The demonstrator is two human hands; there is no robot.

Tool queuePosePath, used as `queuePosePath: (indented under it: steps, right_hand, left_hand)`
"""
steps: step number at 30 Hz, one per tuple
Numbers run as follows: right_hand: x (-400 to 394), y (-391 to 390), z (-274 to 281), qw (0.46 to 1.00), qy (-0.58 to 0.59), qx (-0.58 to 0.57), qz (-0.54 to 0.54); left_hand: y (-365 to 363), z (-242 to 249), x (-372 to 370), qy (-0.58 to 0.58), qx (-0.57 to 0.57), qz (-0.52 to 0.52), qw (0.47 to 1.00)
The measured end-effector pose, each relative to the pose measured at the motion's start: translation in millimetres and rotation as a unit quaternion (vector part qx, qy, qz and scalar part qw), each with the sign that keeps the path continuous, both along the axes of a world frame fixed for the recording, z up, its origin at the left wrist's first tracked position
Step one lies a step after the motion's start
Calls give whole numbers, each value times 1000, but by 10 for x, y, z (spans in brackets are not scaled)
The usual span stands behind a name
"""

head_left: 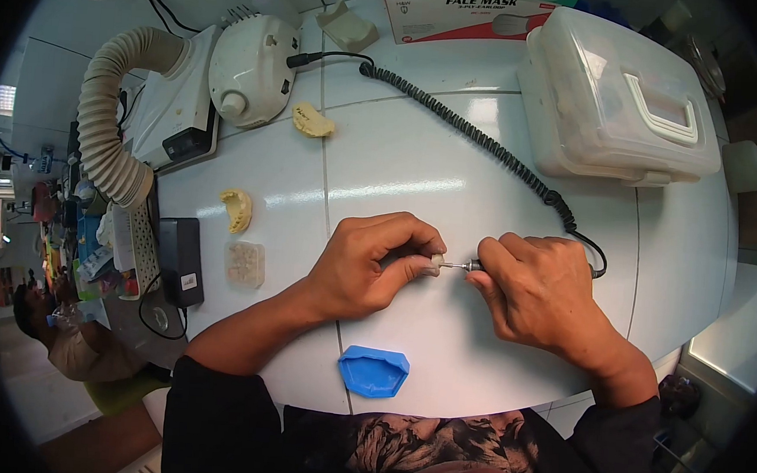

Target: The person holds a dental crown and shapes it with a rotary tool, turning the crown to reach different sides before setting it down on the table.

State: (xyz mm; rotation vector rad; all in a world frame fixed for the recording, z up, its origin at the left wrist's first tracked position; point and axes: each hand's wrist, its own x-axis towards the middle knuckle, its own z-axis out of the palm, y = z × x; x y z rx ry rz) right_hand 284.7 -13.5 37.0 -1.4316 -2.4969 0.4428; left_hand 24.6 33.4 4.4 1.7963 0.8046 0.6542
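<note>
Between its thumb and index finger, my left hand (379,261) pinches a small whitish piece (437,261), perhaps a dental crown; the fingers cover most of it. My right hand (538,285) is wrapped round a rotary handpiece (475,265) that points left. Its thin metal bur (453,265) reaches to the small piece and appears to touch it. From behind the right hand, a black coiled cord (472,129) runs to a white control unit (254,68). A blue mould tray (374,371) lies on the table below my left hand.
Two yellowish dental casts (313,121) and a small clear box (245,265) lie left of centre. A ribbed hose (101,89) and black box (181,261) border the left. Behind stand a face mask box (470,12) and plastic case (621,104). Another person (86,344) sits far left.
</note>
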Motion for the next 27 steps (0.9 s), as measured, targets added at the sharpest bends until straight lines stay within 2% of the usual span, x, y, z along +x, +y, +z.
queuePosePath:
  steps: [21,27]
  right_hand:
    - [11,-15,0,1000,-5,-6,-12]
    - [-11,-17,-6,1000,-2,-3,-7]
  left_hand:
    - [-11,-8,-16,-14,-36,4,999]
    - [2,16,-13,3,-8,-10,1000]
